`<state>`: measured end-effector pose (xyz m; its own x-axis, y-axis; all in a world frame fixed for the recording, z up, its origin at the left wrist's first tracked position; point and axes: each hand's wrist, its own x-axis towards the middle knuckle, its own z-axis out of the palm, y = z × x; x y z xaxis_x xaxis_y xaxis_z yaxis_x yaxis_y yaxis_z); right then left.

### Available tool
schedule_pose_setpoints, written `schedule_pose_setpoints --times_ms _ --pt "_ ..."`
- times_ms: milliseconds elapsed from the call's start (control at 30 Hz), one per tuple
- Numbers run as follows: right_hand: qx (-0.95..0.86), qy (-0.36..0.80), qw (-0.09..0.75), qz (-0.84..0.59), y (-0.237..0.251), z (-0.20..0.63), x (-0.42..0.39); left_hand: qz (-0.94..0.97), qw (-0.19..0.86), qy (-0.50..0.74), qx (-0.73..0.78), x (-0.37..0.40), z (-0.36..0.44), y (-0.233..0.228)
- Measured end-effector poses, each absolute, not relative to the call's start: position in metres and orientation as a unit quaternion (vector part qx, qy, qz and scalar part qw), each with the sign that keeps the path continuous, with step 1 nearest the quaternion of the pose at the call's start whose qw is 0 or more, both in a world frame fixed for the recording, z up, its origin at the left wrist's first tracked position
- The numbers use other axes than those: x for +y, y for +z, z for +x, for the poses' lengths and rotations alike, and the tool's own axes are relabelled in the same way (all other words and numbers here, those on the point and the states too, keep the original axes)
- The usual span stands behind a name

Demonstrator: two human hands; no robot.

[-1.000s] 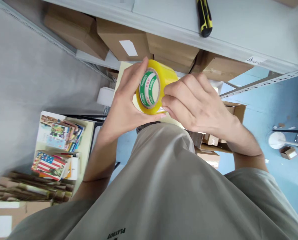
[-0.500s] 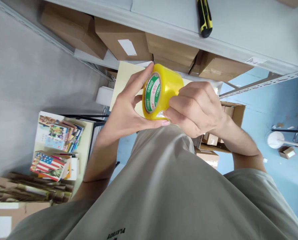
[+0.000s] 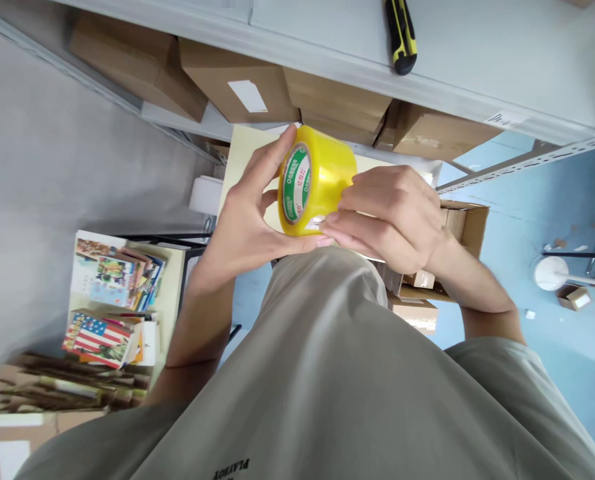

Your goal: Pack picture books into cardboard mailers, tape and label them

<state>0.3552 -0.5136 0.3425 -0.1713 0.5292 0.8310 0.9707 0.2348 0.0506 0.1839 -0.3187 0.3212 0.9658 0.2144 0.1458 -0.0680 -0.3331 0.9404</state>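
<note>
Tape roll: we hold a fat roll of yellow-tinted clear packing tape [image 3: 322, 177] with a green-and-white printed core in front of our chest, between both hands, above the grey fabric of our shirt [image 3: 327, 373]. Its round printed face turns toward our left side.
Left hand: our left hand [image 3: 244, 213] cups the printed face of the roll; the index finger lies stretched up along the top rim and the thumb presses the bottom edge, so the roll is clamped between finger and thumb.
Right hand: our right hand [image 3: 394, 210] wraps the roll's outer band from the other side, fingers curled and pressed together against the tape, the fingertips pinching at the lower edge near the left thumb. Whether they have a loose end of tape we cannot tell.
Behind the roll: a pale cream flat board [image 3: 244, 150] shows just behind our hands.
Shelf: a light grey metal shelf [image 3: 477, 67] crosses the top of the view, and a black-and-yellow utility knife [image 3: 401, 37] lies on it, well apart from the roll.
Boxes: brown cardboard boxes [image 3: 237, 87] sit beneath that shelf, one bearing a white label.
Left side: a stack of colourful printed booklets [image 3: 112, 280] rests on a low surface near our left elbow.
Floor: a blue floor [image 3: 567, 200] shows at the right.
</note>
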Motion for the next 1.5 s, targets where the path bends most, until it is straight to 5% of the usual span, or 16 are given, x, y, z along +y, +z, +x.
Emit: schedule_pose_setpoints --times_ms 200,400,967,1267,1500 --pt "-0.701 -0.181 0.305 -0.618 0.354 0.353 -0.522 0.823 0.547 0.144 0.055 -0.318 0.185 0.325" --pt "-0.693 -0.190 0.328 -0.613 0.349 0.350 -0.521 0.835 0.532 0.132 0.054 -0.314 0.185 0.325" --pt "-0.727 -0.415 0.296 -0.459 0.327 0.351 -0.506 0.756 0.648 0.091 0.027 -0.314 0.184 0.309" --pt "-0.726 -0.097 0.270 -0.625 0.332 0.343 -0.515 0.781 0.610 0.120 0.056 -0.306 0.177 0.298" --pt "-0.709 -0.328 0.314 -0.539 0.331 0.334 -0.512 0.791 0.590 0.143 0.073 -0.308 0.171 0.301"
